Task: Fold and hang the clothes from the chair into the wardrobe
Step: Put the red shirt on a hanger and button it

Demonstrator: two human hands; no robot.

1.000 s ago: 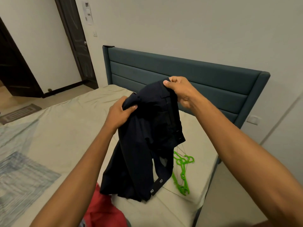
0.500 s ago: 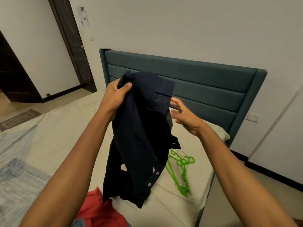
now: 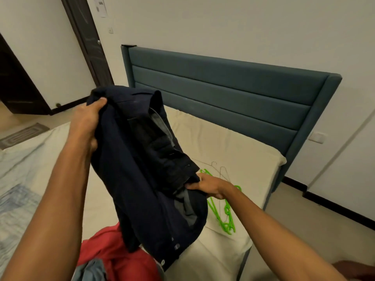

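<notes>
- Nearest the camera, a red garment [image 3: 119, 258] lies bunched at the foot of the view with a bit of grey-blue cloth [image 3: 91, 270] beside it — probably more of the pile waiting its turn.
- The dark navy shirt [image 3: 142, 169] hangs in the air above the bed [image 3: 233, 142], its lower hem drooping onto the red garment. It is crumpled and partly turned, a grey lining showing at an opening and small pale buttons along the lower edge.
- The left hand [image 3: 87, 122] is clenched round the upper part of the shirt, thumb on top, taking its weight — held high, I judge, so the cloth falls free and can be sorted out.
- The right hand [image 3: 209, 185] pinches a lower edge near the placket, seemingly to find an opening or straighten it for a hanger.
- Just beyond the right hand, green plastic hangers [image 3: 223, 216] and thin wire hangers [image 3: 221, 173] lie on the sheet, within easy reach.
- Farthest, the teal padded headboard [image 3: 223, 88] stands against the wall.
</notes>
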